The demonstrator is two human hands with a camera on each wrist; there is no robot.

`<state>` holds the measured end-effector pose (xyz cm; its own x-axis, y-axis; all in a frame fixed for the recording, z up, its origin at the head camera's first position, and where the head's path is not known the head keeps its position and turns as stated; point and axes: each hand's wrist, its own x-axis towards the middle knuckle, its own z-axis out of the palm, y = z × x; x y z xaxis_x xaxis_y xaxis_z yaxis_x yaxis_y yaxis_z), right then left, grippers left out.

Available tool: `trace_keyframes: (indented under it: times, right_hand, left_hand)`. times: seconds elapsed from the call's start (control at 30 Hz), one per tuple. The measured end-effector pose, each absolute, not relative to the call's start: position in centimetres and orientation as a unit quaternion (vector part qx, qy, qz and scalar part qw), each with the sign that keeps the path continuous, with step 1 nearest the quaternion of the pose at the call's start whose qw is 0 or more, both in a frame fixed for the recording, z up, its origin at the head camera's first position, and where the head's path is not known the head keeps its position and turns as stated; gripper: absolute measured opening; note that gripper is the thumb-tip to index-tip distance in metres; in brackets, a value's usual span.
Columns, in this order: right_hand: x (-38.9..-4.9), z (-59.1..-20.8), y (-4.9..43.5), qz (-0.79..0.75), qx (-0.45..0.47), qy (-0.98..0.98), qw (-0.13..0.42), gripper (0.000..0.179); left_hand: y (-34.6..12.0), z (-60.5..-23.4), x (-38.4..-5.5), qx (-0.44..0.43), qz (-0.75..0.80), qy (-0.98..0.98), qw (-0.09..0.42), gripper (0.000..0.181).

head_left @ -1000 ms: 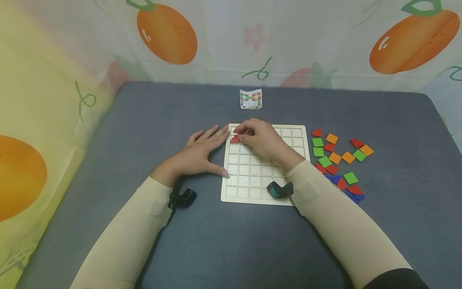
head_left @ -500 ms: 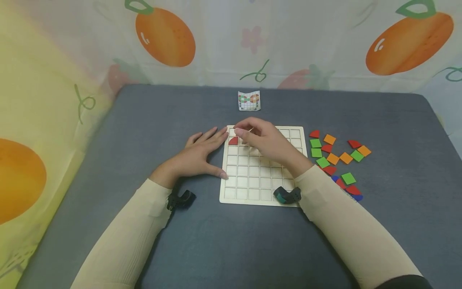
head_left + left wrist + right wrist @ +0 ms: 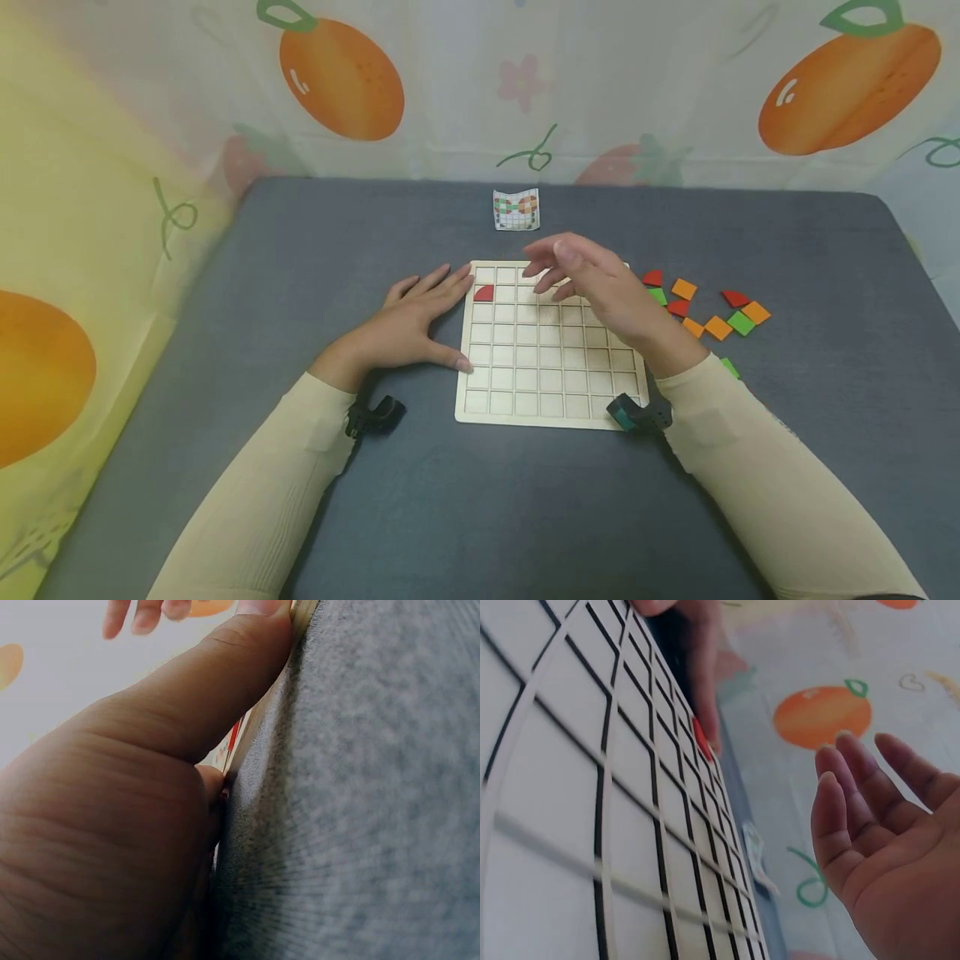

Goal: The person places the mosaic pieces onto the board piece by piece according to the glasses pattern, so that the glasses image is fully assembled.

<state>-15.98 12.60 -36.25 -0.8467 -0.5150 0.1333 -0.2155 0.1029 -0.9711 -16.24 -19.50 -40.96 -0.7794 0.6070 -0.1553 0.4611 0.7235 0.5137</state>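
My left hand (image 3: 420,321), my right hand (image 3: 600,292): two. One gridded board (image 3: 527,358) between them. One red wedge (image 3: 483,293) on it, just right of left hand. One picture card (image 3: 516,212) beyond both. Past right hand: four orange squares (image 3: 717,327), three green squares (image 3: 741,323), three red wedges (image 3: 736,298); more perhaps hidden behind my right sleeve (image 3: 780,483).

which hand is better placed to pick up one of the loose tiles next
Probably the right hand: it holds nothing and hovers over the board, nearer the loose tiles. The left hand rests at the board's left edge, farther from them.
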Motion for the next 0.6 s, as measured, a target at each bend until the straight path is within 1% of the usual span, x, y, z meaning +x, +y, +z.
trace_keyframes:
  times: [0.13, 0.27, 0.6]
  right_hand:
    - [-15.7, -36.2, 14.6, -0.639, -0.244, 0.721, 0.111, 0.067]
    - [-15.3, -36.2, 16.6, -0.665, -0.230, 0.703, 0.101, 0.064]
    - [-14.9, -36.8, 21.6, -0.679, -0.174, 0.712, 0.054, 0.052]
  left_hand:
    - [-19.5, -40.9, -16.2, 0.292, 0.230, 0.915, 0.158, 0.129]
    - [-19.6, -40.9, -16.2, 0.295, 0.231, 0.914, 0.156, 0.129]
    - [-19.5, -40.9, -16.2, 0.293, 0.227, 0.916, 0.156, 0.130]
